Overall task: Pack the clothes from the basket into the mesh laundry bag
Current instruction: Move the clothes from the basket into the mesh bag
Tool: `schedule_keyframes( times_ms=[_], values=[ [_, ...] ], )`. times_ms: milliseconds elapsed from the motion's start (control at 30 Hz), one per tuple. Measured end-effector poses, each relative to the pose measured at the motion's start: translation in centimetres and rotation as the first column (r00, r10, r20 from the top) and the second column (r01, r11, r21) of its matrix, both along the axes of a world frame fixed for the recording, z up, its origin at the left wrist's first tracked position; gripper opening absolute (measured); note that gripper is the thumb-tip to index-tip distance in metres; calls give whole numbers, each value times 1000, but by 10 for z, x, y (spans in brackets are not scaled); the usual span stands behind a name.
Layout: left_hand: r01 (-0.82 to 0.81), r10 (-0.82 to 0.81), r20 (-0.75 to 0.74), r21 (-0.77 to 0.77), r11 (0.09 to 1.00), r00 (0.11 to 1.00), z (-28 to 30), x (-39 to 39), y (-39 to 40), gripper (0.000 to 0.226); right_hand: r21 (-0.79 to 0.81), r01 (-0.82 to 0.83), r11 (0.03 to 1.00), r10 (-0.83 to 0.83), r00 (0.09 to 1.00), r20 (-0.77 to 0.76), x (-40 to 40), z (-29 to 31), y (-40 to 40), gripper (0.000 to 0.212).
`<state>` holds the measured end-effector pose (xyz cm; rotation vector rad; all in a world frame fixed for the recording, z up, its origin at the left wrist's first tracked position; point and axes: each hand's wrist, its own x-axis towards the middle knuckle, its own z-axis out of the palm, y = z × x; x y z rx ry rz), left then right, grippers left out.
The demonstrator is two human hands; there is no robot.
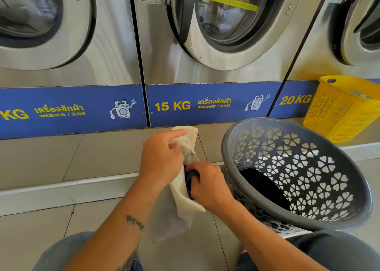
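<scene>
A cream mesh laundry bag (pixel 181 196) hangs in the middle of the view above the floor tiles. My left hand (pixel 160 159) grips its upper edge and holds the mouth apart. My right hand (pixel 209 184) is closed on a dark blue garment (pixel 190 177) and sits at the bag's mouth, with the garment partly inside. To the right, a grey plastic basket (pixel 242 139) with flower-shaped holes is tilted toward me. One dark piece of clothing (pixel 265 186) lies at its bottom.
Three steel front-loading washers (pixel 216 65) line the wall ahead above a blue strip. A yellow basket (pixel 339 108) leans on the raised tiled step at the right. My knees in jeans (pixel 333 254) frame the bottom of the view.
</scene>
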<state>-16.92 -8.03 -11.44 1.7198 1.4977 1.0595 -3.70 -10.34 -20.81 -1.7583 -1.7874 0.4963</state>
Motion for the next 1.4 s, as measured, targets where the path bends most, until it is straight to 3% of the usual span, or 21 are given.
schedule_keyframes(
  times_ms=[100,200,333,500,667,767,867,933,1000,1100,1233,1400],
  values=[
    [12,-12,17,-24,1000,1000,-3,2,1,51,-270,-144,952,133,989,-61,5,-1,-2,40],
    [30,-30,6,-81,996,1000,-12,7,0,50,-377,-187,907,183,982,-48,18,-3,-4,53],
    [6,-4,16,-152,988,1000,-28,10,9,52,-327,-96,940,89,995,-36,38,11,-2,56],
    [40,-48,-26,-260,965,999,-49,20,11,52,-381,-87,921,66,995,-69,57,21,0,56],
    [53,-93,-100,-348,936,991,-74,22,8,49,-183,56,982,-77,991,-110,89,49,6,38],
    [72,-112,-107,-328,942,988,-78,26,8,48,-196,133,972,-147,987,-62,126,51,15,37],
    [101,-135,-103,-282,954,986,-77,34,10,49,-433,122,893,-81,990,111,160,40,27,39],
    [115,-147,-115,-252,961,982,-77,39,12,48,-639,107,761,43,976,214,173,34,32,49],
    [113,-147,-127,-242,964,981,-79,43,15,48,-748,152,646,186,919,348,182,28,36,53],
    [101,-149,-172,-262,960,974,-86,48,21,51,-743,253,619,271,819,505,199,11,43,59],
    [110,-180,-216,-300,947,960,-94,58,26,53,-762,372,530,323,742,587,215,-31,53,79],
    [130,-206,-282,-268,955,937,-100,75,36,54,-821,400,408,369,750,549,227,-76,82,106]
  ],
)
